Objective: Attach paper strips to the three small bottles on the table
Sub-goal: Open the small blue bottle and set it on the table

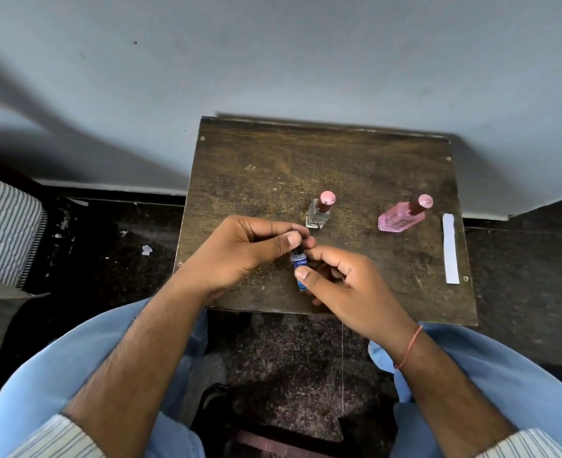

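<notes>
A small blue-labelled bottle is held over the near middle of the dark wooden table. My left hand pinches its dark cap from the left. My right hand grips its lower body, thumb across the label. A clear bottle with a pink cap stands upright just behind my hands. A pink bottle with a pink cap stands to the right. A white paper strip lies flat along the table's right edge. No strip shows on any bottle.
The small table stands against a pale grey wall. Dark speckled floor surrounds it, with paper scraps to the left. A striped cushion sits at the far left. My knees in light blue trousers are below the table's near edge.
</notes>
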`<state>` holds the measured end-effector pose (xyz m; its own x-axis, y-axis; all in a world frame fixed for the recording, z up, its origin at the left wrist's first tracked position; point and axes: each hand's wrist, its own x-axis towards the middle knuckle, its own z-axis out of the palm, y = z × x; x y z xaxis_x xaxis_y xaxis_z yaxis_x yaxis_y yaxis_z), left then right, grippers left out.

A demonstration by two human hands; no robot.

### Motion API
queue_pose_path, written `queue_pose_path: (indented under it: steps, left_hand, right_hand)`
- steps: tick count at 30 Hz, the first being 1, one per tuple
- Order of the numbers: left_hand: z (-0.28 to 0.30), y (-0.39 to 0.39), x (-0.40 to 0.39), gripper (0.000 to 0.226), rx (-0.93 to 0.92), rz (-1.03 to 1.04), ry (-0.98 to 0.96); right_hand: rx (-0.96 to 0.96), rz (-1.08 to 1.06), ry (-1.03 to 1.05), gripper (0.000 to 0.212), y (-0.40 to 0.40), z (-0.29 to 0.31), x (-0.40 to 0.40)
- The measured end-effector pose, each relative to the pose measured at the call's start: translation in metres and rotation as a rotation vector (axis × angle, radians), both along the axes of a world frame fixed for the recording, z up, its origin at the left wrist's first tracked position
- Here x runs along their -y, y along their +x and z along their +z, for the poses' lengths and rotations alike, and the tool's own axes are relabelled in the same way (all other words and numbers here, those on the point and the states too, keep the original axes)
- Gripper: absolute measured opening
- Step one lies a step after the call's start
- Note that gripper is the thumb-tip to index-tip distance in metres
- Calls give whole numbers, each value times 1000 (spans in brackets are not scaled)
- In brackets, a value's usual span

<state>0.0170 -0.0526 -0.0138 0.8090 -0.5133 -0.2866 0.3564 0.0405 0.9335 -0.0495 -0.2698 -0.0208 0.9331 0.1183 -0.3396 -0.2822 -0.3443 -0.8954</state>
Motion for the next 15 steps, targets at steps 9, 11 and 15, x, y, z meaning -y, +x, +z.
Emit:
queue_pose_path:
  steps: [9,11,15]
  left_hand:
    - [-1,0,3,22,-1,62,21]
    - [-1,-1,2,23,-3,56,15]
    - [-1,-3,2,17,-58,52,-32]
  right_hand:
    - [89,8,-57,45,1,-2,4]
    - [75,24,-46,33,1,-4,6]
    - [9,47,43,25,1,-4,9]
